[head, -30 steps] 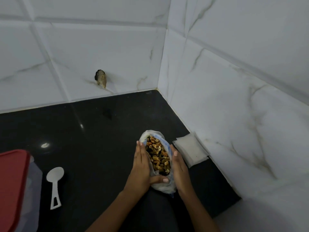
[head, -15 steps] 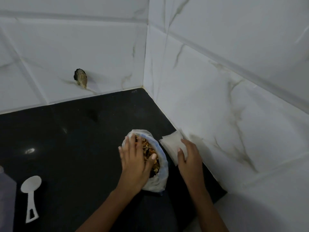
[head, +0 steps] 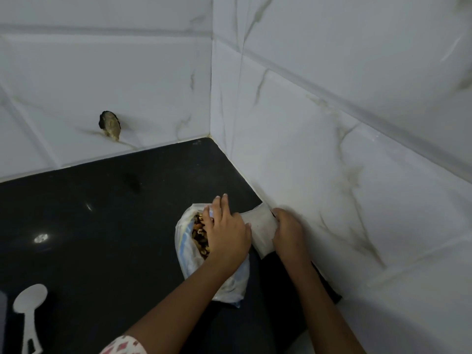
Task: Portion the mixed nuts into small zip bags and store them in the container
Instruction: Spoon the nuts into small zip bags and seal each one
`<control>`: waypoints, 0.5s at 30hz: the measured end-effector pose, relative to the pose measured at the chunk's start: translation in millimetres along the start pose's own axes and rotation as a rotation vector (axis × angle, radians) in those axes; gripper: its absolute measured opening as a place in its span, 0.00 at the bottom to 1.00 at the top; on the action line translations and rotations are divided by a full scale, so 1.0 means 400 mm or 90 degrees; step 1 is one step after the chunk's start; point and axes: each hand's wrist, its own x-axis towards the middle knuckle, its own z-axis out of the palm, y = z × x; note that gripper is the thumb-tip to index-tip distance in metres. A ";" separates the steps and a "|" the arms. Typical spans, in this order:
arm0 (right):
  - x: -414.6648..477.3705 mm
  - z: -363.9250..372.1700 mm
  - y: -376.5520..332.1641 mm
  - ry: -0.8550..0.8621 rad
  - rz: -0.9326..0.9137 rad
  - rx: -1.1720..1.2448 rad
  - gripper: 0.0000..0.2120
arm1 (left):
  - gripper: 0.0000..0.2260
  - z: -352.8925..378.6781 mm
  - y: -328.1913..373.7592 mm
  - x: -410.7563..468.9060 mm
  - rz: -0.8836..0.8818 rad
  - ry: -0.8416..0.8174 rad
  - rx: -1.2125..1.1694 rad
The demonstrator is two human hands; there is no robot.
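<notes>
No filled zip bag shows yet, so I judge the portioning barely begun. Far left, a white scoop (head: 30, 310) lies untouched on the black counter (head: 102, 226); the container is out of view. The nut bag (head: 189, 241) stands open mid-counter, the left hand (head: 227, 233) resting over its mouth, fingers loosely spread. The right hand (head: 288, 232) pinches the small zip bags (head: 260, 226) by the wall (head: 357, 175). Nothing blocks the way.

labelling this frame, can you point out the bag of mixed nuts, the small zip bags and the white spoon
bag of mixed nuts (head: 187, 254): head view, on its left plastic wall.
small zip bags (head: 261, 227): head view, on the top bag's flat face.
white spoon (head: 30, 297): head view, on its round bowl.
</notes>
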 end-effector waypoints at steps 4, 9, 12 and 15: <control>0.002 0.000 -0.008 0.039 0.021 0.020 0.17 | 0.17 0.007 0.005 -0.004 0.008 -0.001 -0.037; -0.008 0.004 -0.009 0.107 -0.014 -0.002 0.19 | 0.18 0.008 0.003 0.002 0.008 0.004 -0.081; -0.009 -0.008 -0.024 0.143 -0.030 0.017 0.19 | 0.19 -0.002 -0.003 -0.001 0.011 0.034 -0.127; -0.013 -0.035 -0.074 0.178 -0.046 0.082 0.16 | 0.21 -0.031 -0.019 -0.009 -0.001 0.103 -0.232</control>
